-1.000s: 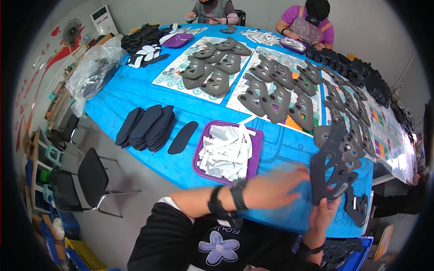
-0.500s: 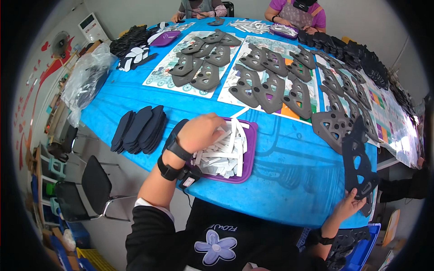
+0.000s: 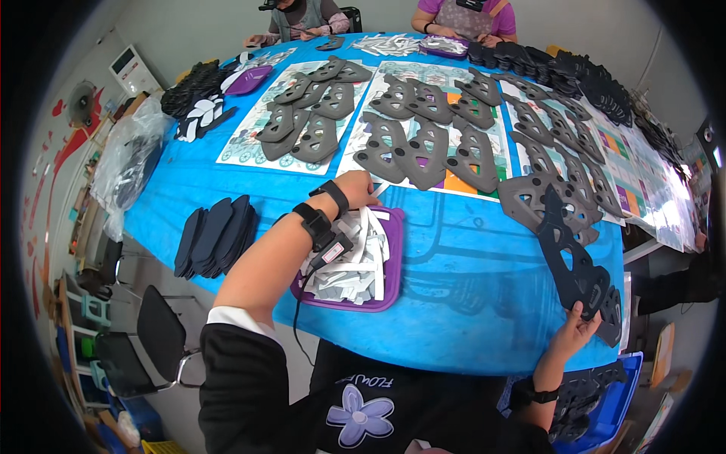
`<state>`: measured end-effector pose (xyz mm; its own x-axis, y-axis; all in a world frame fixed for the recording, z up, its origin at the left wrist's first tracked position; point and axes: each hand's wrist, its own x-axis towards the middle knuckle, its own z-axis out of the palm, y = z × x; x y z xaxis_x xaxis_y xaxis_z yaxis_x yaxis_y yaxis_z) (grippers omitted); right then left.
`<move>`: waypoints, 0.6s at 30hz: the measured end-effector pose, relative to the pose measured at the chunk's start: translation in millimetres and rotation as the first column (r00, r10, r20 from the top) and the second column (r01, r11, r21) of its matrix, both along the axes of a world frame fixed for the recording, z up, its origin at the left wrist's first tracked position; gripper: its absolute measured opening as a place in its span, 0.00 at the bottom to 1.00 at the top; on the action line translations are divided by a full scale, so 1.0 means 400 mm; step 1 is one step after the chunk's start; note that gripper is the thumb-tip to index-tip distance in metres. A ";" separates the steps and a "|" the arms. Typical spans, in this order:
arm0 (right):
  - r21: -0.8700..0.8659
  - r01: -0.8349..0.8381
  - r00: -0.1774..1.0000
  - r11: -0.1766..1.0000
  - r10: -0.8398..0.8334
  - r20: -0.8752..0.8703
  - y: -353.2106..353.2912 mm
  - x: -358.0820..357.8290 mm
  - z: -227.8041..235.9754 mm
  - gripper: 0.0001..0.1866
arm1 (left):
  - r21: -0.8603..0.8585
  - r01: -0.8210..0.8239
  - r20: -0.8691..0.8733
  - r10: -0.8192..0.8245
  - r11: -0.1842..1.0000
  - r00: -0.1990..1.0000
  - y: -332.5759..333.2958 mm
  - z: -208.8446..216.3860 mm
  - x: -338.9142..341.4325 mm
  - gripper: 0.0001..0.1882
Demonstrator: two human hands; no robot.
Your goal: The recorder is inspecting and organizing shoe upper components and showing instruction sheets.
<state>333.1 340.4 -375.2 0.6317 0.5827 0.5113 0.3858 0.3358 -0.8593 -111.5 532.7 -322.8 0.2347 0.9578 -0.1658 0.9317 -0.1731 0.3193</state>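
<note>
My left hand (image 3: 357, 185) reaches over the far edge of a purple tray (image 3: 394, 261), its fingers curled down at the near end of a narrow white strip (image 3: 383, 188) on the table. Part of those fingers is hidden by the hand itself. Inside the tray is a heap of loose white strips (image 3: 350, 261). At the right table edge, my right hand (image 3: 576, 331) pinches the lower end of a dark, flat, cut-out foam piece (image 3: 569, 261). This piece slants up and leftward, its top overlapping grey cut-out pieces (image 3: 525, 204) on the table.
Stacks of dark insole-shaped pads (image 3: 215, 238) stand left of the tray. Grey cut-out pieces (image 3: 422, 151) cover printed sheets beyond it. A blue crate (image 3: 616, 401) holds dark pieces at the lower right. Two people (image 3: 461, 19) work across the table. Chairs (image 3: 162, 325) stand at the left.
My left hand has moved from above the strips in the tray to the strip beyond its far edge. My right hand still holds the foam piece. The whole view has shifted slightly.
</note>
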 end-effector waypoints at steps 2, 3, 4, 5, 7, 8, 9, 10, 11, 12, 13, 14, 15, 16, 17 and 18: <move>-0.001 -0.013 1.000 1.000 0.013 0.009 -0.001 0.001 -0.004 0.17 | -0.069 -0.018 0.046 0.021 0.997 0.999 0.013 -0.007 -0.005 0.17; 0.008 -0.039 0.999 0.999 0.038 0.022 -0.001 0.002 -0.007 0.17 | -0.138 -0.037 0.090 0.050 0.990 0.995 0.016 -0.008 -0.007 0.16; 0.018 -0.065 0.997 0.998 0.064 0.034 -0.001 0.004 -0.009 0.17 | -0.181 -0.034 0.155 0.063 0.983 0.986 0.015 -0.013 -0.009 0.13; 0.018 -0.060 0.998 0.998 0.059 0.032 -0.003 0.006 -0.010 0.17 | -0.181 -0.030 0.153 0.058 0.983 0.986 0.015 -0.017 -0.011 0.13; 0.037 -0.076 0.997 0.996 0.075 0.028 -0.007 0.009 -0.010 0.17 | -0.150 0.004 0.243 0.033 0.989 0.970 0.011 -0.023 -0.021 0.10; 0.037 -0.071 0.997 0.997 0.070 0.024 -0.008 0.004 -0.006 0.17 | -0.077 0.074 0.244 -0.053 0.994 0.968 0.008 -0.027 -0.032 0.09; 0.056 -0.079 0.997 0.995 0.079 0.001 -0.008 -0.006 0.002 0.17 | -0.006 0.121 0.249 -0.116 0.993 0.962 0.001 -0.030 -0.045 0.09; 0.073 -0.079 0.997 0.994 0.080 -0.021 -0.009 -0.009 0.008 0.17 | 0.099 0.153 0.271 -0.174 0.983 0.947 -0.011 -0.010 -0.046 0.08; 0.066 -0.065 0.998 0.996 0.066 -0.021 -0.011 -0.005 0.005 0.17 | 0.200 0.182 0.289 -0.236 0.963 0.928 -0.028 0.028 -0.040 0.08; 0.068 -0.083 0.996 0.994 0.084 0.000 -0.013 0.000 -0.001 0.16 | 0.247 0.135 0.296 -0.208 0.959 0.932 -0.046 0.073 -0.037 0.08; 0.071 -0.104 0.995 0.992 0.102 0.020 -0.015 0.005 -0.006 0.16 | 0.293 0.087 0.303 -0.179 0.952 0.936 -0.067 0.126 -0.027 0.08; 0.061 -0.089 0.996 0.994 0.088 0.019 -0.014 0.007 -0.004 0.16 | 0.344 0.095 0.448 -0.252 0.934 0.858 -0.098 0.172 -0.006 0.09; 0.061 -0.100 0.995 0.993 0.100 -0.001 -0.014 0.002 -0.003 0.15 | 0.391 0.091 0.575 -0.320 0.916 0.753 -0.142 0.213 0.018 0.09; 0.056 -0.098 0.995 0.994 0.099 -0.017 -0.016 -0.002 -0.003 0.15 | 0.461 0.193 0.525 -0.442 0.866 0.728 -0.176 0.244 0.046 0.09; 0.035 -0.082 0.997 0.996 0.082 -0.014 -0.017 -0.010 0.012 0.15 | 0.525 0.279 0.473 -0.548 0.804 0.690 -0.220 0.279 0.067 0.10; 0.058 -0.086 0.995 0.995 0.088 -0.040 -0.015 -0.018 0.016 0.15 | 0.472 0.420 0.488 -0.626 0.775 0.608 -0.260 0.309 0.094 0.09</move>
<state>325.9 334.3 -368.8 0.6014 0.6078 0.5186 0.3168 0.4146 -0.8531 -73.8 428.9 -199.1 0.6570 0.6090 0.4443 0.2788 -0.7439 0.6074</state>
